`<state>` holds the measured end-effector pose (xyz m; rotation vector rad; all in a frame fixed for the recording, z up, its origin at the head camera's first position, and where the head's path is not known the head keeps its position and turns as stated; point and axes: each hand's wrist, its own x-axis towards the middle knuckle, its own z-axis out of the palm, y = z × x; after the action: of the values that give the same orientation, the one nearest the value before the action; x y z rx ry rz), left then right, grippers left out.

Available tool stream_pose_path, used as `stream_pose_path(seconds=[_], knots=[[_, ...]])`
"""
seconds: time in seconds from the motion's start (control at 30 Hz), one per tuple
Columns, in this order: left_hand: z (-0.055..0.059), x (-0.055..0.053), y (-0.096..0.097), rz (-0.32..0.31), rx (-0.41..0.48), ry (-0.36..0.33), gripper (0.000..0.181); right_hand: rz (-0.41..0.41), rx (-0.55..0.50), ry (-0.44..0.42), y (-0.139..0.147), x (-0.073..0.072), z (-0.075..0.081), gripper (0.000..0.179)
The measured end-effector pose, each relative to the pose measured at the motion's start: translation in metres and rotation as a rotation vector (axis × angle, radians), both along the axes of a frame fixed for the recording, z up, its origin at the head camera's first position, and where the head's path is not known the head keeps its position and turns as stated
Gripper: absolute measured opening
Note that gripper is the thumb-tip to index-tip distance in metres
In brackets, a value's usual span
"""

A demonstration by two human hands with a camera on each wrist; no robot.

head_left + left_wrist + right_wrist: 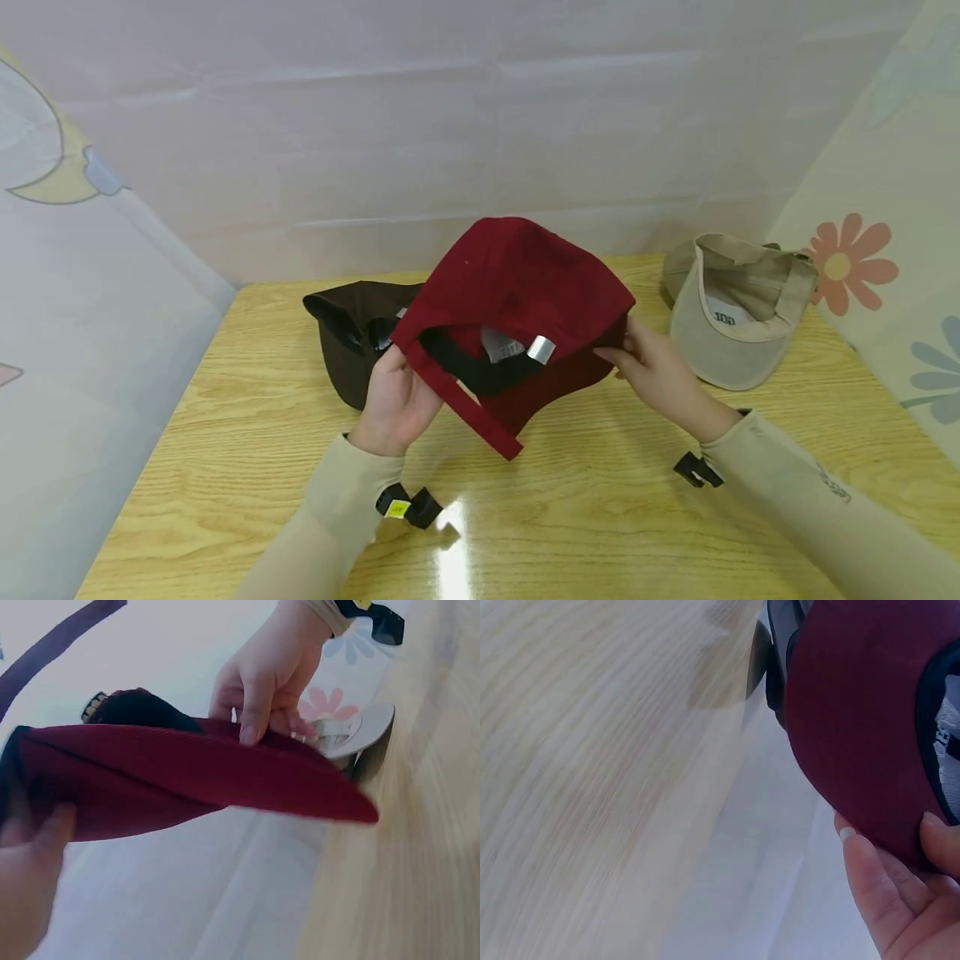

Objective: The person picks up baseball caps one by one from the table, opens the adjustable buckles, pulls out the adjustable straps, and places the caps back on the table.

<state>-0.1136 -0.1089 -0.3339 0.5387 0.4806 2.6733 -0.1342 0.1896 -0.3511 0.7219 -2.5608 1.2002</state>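
Observation:
A dark red baseball cap (517, 275) is held up above the table, its back opening facing me. Its loose strap (480, 417) dangles down to a free end, and a silver buckle (542, 349) shows at the other side of the opening. At the cap's left rear edge my left hand (396, 400) grips the fabric, some fingers hidden behind it. My right hand (663, 375) pinches the right side near the brim (855, 727), thumb on one face and fingers on the other.
Behind the red cap on the left lies a dark brown cap (341, 342), partly covered. A beige cap (735, 358) rests upside down at the table's back right. The wooden table (600, 517) meets a pale cloth backdrop (360, 150) behind.

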Motion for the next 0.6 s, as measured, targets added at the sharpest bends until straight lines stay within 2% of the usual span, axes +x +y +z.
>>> stream_pose_path(seconds=[0.1, 0.2, 0.27, 0.47, 0.6], knots=[[0.003, -0.0018, 0.001, 0.124, -0.163, 0.027, 0.016, -0.019, -0.031, 0.016, 0.0022, 0.0015, -0.0009, 0.02], [0.0052, -0.0027, 0.0015, 0.26, -0.37, 0.063, 0.027, -0.043, -0.051, 0.01, 0.0042, 0.0029, -0.0019, 0.017], [0.0057, -0.0028, 0.0019, 0.325, -0.474, 0.077, 0.03, -0.058, -0.057, 0.013, 0.0057, 0.0032, -0.0031, 0.017], [0.0012, -0.0017, 0.0026, 0.457, -0.692, 0.129, 0.037, -0.094, -0.063, 0.027, 0.0075, 0.0035, -0.0025, 0.017], [-0.004, 0.0003, 0.0039, 0.528, -0.876, 0.173, 0.043, -0.12, -0.066, 0.018, 0.0088, 0.004, -0.0002, 0.015]])
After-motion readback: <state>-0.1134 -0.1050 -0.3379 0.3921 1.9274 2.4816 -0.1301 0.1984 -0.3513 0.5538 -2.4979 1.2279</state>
